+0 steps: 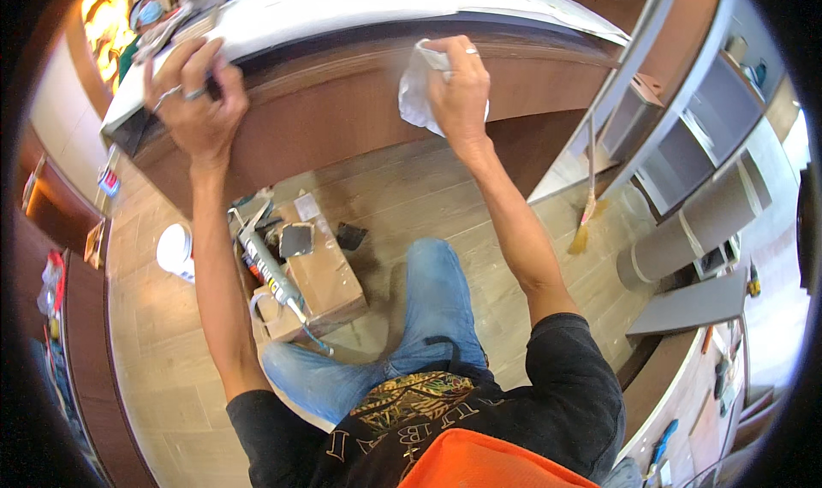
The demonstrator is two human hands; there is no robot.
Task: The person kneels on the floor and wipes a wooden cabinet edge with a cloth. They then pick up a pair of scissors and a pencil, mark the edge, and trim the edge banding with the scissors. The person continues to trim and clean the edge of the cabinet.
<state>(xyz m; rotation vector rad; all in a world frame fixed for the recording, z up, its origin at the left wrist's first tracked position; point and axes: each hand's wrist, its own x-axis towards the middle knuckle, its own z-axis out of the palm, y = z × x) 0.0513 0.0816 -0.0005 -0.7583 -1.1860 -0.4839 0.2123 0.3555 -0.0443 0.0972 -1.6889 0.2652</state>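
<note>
One cloth, right hand pinching at twelve o'clock, likely wiping; left hand, ten o'clock, grip unclear; next wants steady pressure!

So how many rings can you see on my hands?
3. Your left hand wears one ring and a second ring, on separate fingers; your right hand, holding a white cloth, wears the third ring. More may be hidden on curled fingers.

The desk is brown along its front and white on top, with a white cloth at that front. On the wearer's side of the desk, the plank-lined floor is light brown, the box tan, the jeans faded blue.
</note>
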